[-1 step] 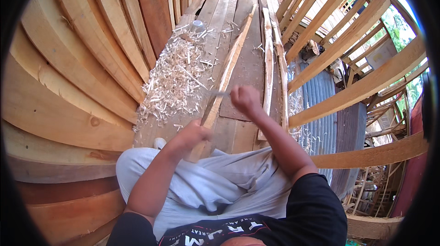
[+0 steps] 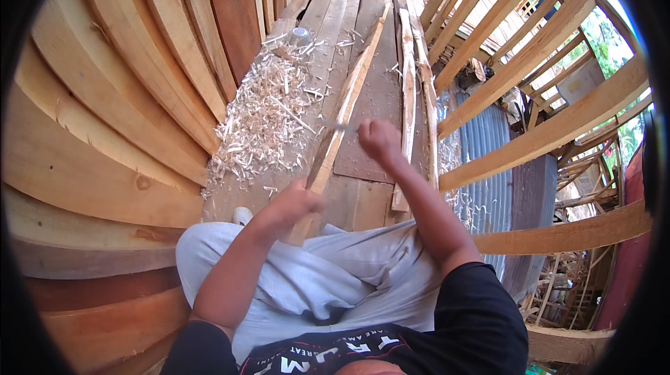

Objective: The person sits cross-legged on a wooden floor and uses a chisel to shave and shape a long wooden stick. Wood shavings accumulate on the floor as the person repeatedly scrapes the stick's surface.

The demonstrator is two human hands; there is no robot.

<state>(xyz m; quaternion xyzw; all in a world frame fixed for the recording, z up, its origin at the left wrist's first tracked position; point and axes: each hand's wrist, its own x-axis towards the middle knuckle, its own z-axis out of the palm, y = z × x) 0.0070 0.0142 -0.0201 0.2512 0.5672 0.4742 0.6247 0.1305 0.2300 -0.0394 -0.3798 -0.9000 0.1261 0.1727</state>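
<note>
A long, pale wooden strip [image 2: 349,99] slants from my lap away over the floorboards, its far end tapering. My left hand [image 2: 289,209] is wrapped round its near part, just above my knees. In my right hand [image 2: 381,140], closed in a fist on the strip's right side, is a knife [image 2: 340,126]. Its grey blade points left across the strip and is blurred. The fist hides the handle, and whether the edge touches the wood I cannot tell.
Curled wood shavings [image 2: 262,109] lie heaped on the left floorboards, with a pale cup-like thing [image 2: 300,35] behind them. Two more rough strips [image 2: 408,106] lie to the right. A plank wall [image 2: 118,144] rises at left; slatted railing [image 2: 544,155] borders the right, above corrugated metal sheets [image 2: 481,158].
My right hand and the knife have shifted a little farther away along the strip and slightly right. My left hand keeps its hold in nearly the same place.
</note>
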